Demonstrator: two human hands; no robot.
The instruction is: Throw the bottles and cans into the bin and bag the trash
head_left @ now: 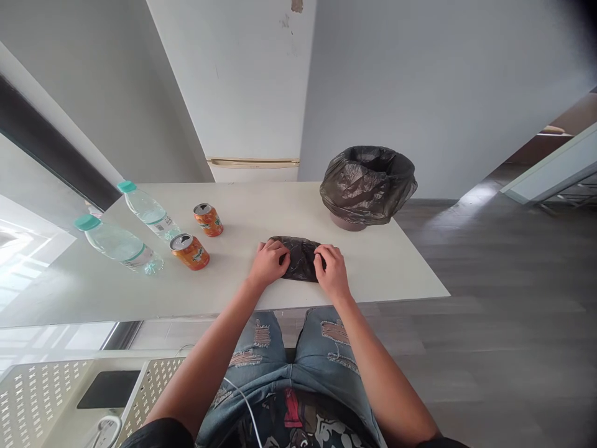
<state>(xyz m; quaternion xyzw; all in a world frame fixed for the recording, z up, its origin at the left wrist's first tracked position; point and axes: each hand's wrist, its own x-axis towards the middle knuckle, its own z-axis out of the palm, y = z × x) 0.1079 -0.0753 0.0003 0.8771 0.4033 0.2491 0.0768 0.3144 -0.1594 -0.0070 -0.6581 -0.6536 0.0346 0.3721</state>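
The bag (301,260), a small bundle of thin dark plastic, lies flat on the desk (392,267) near its front edge, straight ahead of the person and between the two hands. The left hand (269,261) is at its left end, fingers curled down and drawn in close to the thumb, with a bit of the plastic seemingly pinched there; the right hand (332,266) does much the same at the right end, its grip nearly closed, though the knuckles hide exactly how much film is caught. The bag should weigh next to nothing and be wholly limp — it will bend, crumple and slide rather than hold a shape. Its surface has a slight sheen, so it may prove slippery, and film this thin could stretch or tear under a sharp pull. The two ends, where the fingers already are, look like the best places to take hold: a soft pinch between thumb and fingertips, spread over a wide fold rather than one point, ought to serve. Farther back and to the right is the bin (347,223), with a dark liner (364,193) draped over its rim, well apart from the hands. To the left are two cans (190,251) and two bottles (122,246), none of them touched.
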